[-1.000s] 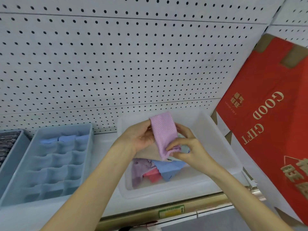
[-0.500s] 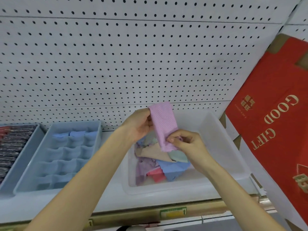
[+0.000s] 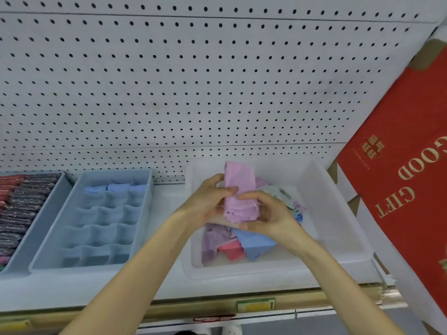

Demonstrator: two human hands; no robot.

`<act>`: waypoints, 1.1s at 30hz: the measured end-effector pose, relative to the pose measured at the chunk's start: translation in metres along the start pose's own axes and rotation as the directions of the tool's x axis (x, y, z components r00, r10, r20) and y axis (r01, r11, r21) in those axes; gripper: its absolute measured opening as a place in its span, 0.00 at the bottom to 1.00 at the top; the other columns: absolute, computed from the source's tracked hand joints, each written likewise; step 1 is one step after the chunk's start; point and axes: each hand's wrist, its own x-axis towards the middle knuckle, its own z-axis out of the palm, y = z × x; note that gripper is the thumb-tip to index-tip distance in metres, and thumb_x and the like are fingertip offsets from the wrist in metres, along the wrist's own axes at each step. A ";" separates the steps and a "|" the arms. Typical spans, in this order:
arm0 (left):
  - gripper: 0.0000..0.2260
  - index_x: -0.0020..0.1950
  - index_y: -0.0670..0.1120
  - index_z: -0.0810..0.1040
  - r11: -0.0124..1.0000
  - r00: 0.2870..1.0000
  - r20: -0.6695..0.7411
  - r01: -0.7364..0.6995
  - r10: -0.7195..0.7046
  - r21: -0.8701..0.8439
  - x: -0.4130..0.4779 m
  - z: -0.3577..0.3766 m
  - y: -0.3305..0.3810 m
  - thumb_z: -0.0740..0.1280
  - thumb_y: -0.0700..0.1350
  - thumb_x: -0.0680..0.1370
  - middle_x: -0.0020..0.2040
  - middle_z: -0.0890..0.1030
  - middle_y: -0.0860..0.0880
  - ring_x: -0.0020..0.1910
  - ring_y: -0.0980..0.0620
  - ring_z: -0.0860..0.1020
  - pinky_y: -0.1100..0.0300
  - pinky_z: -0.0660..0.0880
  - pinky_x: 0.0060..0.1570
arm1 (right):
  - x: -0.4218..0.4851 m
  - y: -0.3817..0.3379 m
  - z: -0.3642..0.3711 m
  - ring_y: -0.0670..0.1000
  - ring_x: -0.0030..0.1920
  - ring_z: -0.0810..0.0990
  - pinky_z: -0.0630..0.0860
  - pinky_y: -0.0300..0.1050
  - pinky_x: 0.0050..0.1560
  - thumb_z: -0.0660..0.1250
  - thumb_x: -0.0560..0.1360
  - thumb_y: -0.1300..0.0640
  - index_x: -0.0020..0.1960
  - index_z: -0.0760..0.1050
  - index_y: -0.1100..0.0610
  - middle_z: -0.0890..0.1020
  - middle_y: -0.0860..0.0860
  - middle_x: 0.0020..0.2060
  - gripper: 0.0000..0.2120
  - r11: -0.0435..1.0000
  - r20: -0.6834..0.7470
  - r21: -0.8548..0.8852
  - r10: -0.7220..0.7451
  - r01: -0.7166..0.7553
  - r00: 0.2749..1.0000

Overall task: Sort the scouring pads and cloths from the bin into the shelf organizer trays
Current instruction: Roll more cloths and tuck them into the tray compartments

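A folded pink cloth (image 3: pixel 239 189) is held upright above the clear plastic bin (image 3: pixel 338 228). My left hand (image 3: pixel 208 204) grips its left edge and my right hand (image 3: pixel 271 213) pinches its lower right part. Inside the bin lie more cloths, among them a blue one (image 3: pixel 254 243), a red one (image 3: pixel 232 250) and a purple one (image 3: pixel 212 240). To the left stands a blue divided organizer tray (image 3: pixel 96 221) with three blue cloths (image 3: pixel 113 188) in its back row. A second tray (image 3: pixel 41 228) at the far left holds dark scouring pads (image 3: pixel 21 209).
A white pegboard wall (image 3: pixel 193 81) rises behind the shelf. A red "GOOD GIFT" carton (image 3: pixel 406 180) leans at the right, close to the bin. The shelf's front edge (image 3: pixel 217 301) carries a price-label strip.
Both hands have folded the pink cloth down into a shorter, more compact bundle. The view has shifted left, bringing the pad tray into sight.
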 end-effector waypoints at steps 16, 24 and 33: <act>0.21 0.66 0.45 0.69 0.964 0.954 0.187 -0.204 0.235 -0.173 -0.028 -0.004 -0.016 0.59 0.26 0.77 0.56 0.83 0.42 0.50 0.45 0.83 0.53 0.81 0.45 | 0.017 0.009 0.015 0.53 0.44 0.81 0.78 0.54 0.51 0.73 0.69 0.60 0.45 0.79 0.63 0.83 0.57 0.41 0.07 0.986 -0.360 0.168 0.044 0.019 0.932; 0.24 0.64 0.46 0.70 0.965 0.963 0.128 -0.221 0.239 -0.143 -0.031 0.008 -0.016 0.72 0.47 0.70 0.59 0.82 0.46 0.56 0.48 0.82 0.54 0.79 0.53 | 0.023 0.006 0.032 0.51 0.39 0.78 0.75 0.50 0.47 0.73 0.71 0.62 0.38 0.78 0.61 0.81 0.53 0.34 0.05 0.957 -0.542 0.287 0.201 -0.046 0.816; 0.10 0.55 0.42 0.77 0.920 0.905 -0.167 -0.392 0.391 0.023 -0.024 0.017 -0.020 0.70 0.33 0.75 0.50 0.84 0.49 0.48 0.55 0.81 0.64 0.77 0.48 | 0.017 0.006 0.030 0.50 0.33 0.70 0.68 0.44 0.37 0.73 0.72 0.59 0.35 0.71 0.63 0.72 0.52 0.29 0.14 0.980 -0.603 0.198 0.093 0.036 0.793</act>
